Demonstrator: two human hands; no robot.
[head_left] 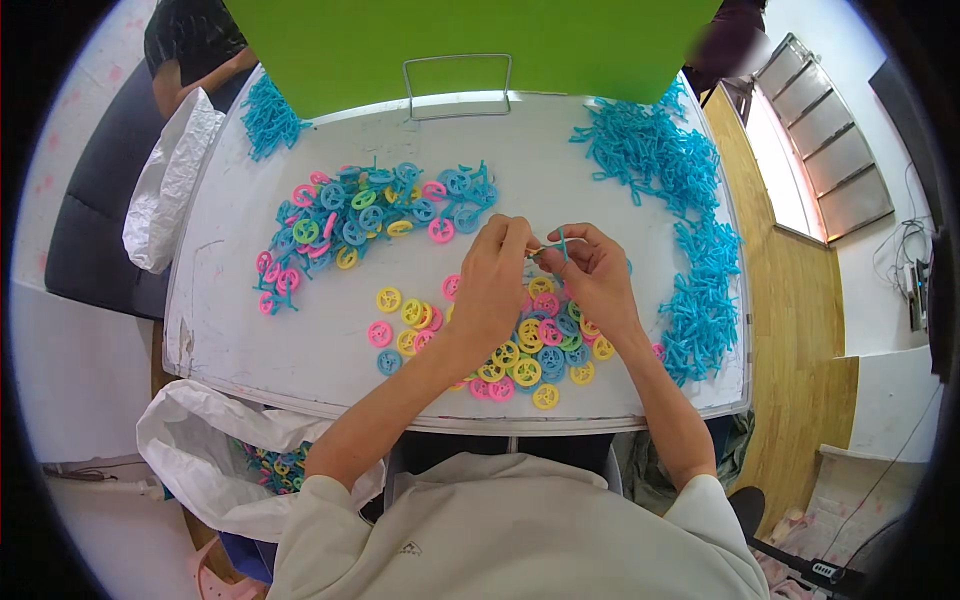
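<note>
Over the middle of the white table, my two hands meet with their fingertips close together. My left hand (495,285) is closed in a pinch on a small yellowish piece, apparently a wheel seen edge-on and mostly hidden by the fingers. My right hand (597,278) pinches a thin blue plastic stick (562,245), which stands up between thumb and fingers. Below the hands lies a loose pile of small spoked plastic wheels (527,372) in yellow, pink, blue and green. My forearms cover part of this pile.
Wheels joined to blue sticks (370,217) lie heaped at the left. Many loose blue sticks (650,150) line the right side, with more at the far left corner. A green panel (470,45) stands at the back. A white sack (180,430) of pieces sits below the front edge.
</note>
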